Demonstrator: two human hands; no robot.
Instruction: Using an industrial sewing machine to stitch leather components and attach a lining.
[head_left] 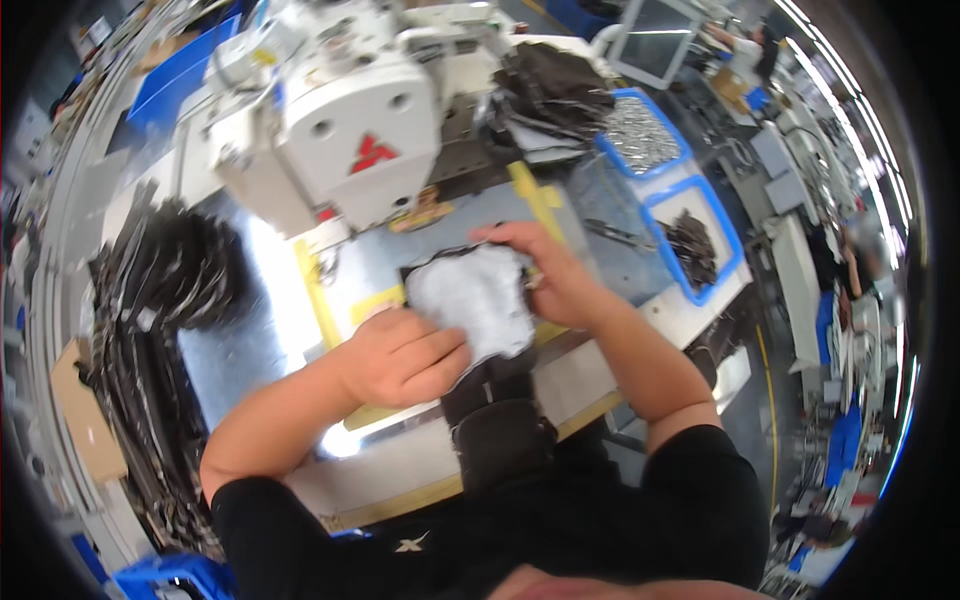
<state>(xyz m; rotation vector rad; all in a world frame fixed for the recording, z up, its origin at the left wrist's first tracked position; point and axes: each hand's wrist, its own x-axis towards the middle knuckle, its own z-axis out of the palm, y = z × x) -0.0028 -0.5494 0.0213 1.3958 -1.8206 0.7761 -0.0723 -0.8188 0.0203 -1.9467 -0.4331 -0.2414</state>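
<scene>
Far-left from where I'm watching: a floppy pile of dark brown pieces (pixel 190 265) on the desk (pixel 380 480). Next, far side, white sewing machine (pixel 360 130), its head just beyond the work.

Left hand (pixel 405 357): mostly closed, fingers curled over the near-left edge of the dark piece with pale backing (pixel 478 295); thumb hidden, so I can't tell how hard it pinches. Piece is mid-desk, between both hands, pale side up, dark rim showing at the far edge. Dark material runs from it toward the near desk edge; can't tell if it's the same part.

Handling, my guess: light, soft, bends easily, no stiffness to lean on; not fragile, but likely to crease or sag. Backing looks matte, so probably not very slippery. I'd take it by opposite edges, keeping fingers off the middle.

Right hand (pixel 555 275): partly closed on the right edge, index finger reaching along the far edge; thumb not clear. Farther right, blue-rimmed tray (pixel 683 150) of small silvery parts, nearer blue-rimmed tray (pixel 735 240) with dark scraps.
</scene>
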